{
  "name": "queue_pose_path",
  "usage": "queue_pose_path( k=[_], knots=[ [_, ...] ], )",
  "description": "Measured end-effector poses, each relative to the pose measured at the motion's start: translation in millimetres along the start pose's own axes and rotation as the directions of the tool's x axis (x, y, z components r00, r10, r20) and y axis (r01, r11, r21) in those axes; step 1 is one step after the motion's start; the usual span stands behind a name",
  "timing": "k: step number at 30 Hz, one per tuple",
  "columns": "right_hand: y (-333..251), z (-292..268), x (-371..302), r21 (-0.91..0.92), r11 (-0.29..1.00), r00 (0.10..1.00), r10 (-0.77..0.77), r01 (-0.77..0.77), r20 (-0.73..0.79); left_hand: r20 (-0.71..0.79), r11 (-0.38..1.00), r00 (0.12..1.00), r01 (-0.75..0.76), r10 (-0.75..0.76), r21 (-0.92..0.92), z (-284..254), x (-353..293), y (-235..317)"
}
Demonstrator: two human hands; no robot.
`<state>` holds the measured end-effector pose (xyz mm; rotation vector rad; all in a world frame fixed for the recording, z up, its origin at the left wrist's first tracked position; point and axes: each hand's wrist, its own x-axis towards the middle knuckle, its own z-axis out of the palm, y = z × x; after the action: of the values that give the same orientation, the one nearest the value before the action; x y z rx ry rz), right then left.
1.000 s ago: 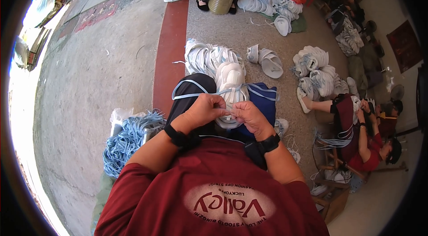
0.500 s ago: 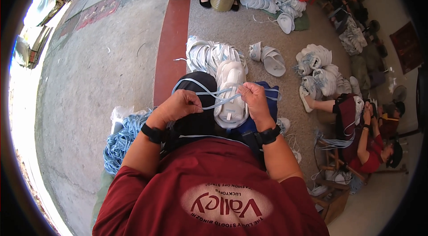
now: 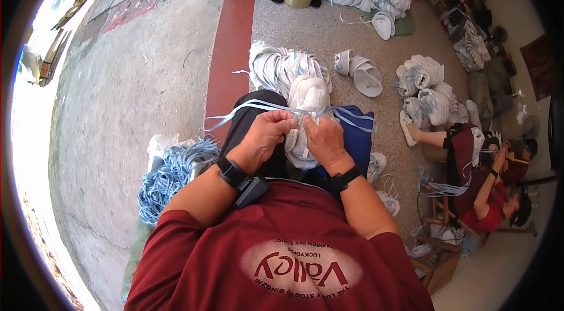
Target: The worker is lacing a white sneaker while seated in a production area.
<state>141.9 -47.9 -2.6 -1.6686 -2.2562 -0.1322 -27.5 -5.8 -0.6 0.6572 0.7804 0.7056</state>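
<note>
A white shoe upper point(image 3: 309, 92) lies on my lap, its toe pointing away from me. Pale blue shoelace point(image 3: 235, 112) crosses over it, and loose tails trail out to both sides. My left hand point(image 3: 271, 133) is closed at the left edge of the shoe opening, fingertips pinching the lace there. On the other side, my right hand point(image 3: 325, 139) is closed over the middle of the shoe, its fingertips pinched at the lacing. The two sets of fingertips nearly meet. My fingers hide part of the lacing.
Blue shoelaces point(image 3: 176, 176) lie heaped at my left. Ahead is a row of white shoe uppers point(image 3: 288, 64); more uppers point(image 3: 359, 73) lie right of it. Another stack point(image 3: 420, 82) stands farther right, near a seated person point(image 3: 490, 205). Blue cloth point(image 3: 355, 140) covers my right thigh.
Both hands have come together over the shoe from wider apart. The crossed lace strands are drawn close to the shoe, and tails now hang out left and right.
</note>
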Motion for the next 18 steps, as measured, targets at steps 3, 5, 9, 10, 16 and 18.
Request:
queue_pose_path(
  k=[3, 5, 9, 10, 16, 18],
  knots=[
    [1, 6, -2, -0.027, 0.998, 0.995, 0.05, -0.053, -0.088, 0.031, 0.995, 0.998, 0.044, -0.046, 0.087, 2, 23, -11],
    [3, 9, -5, -0.062, 0.996, 0.991, 0.056, -0.064, -0.122, 0.016, 0.994, 1.0, 0.016, -0.018, 0.11, 6, 34, -7],
    [12, 12, -10, -0.008, 0.998, 0.99, 0.067, -0.069, -0.128, -0.065, 0.983, 0.992, -0.1, 0.111, 0.151, 14, 54, -5],
    [15, 12, -12, 0.02, 0.998, 0.988, 0.055, -0.053, -0.144, -0.059, 0.988, 0.993, -0.092, 0.1, 0.122, 12, 58, -4],
    [21, 12, -18, 0.071, 0.997, 0.985, 0.048, -0.037, -0.164, -0.044, 0.98, 0.98, -0.191, 0.193, 0.044, 10, 73, -19],
    [20, 12, -17, 0.07, 0.997, 0.982, 0.042, -0.03, -0.182, -0.04, 0.968, 0.974, -0.218, 0.225, 0.125, 7, 77, -24]
  ],
)
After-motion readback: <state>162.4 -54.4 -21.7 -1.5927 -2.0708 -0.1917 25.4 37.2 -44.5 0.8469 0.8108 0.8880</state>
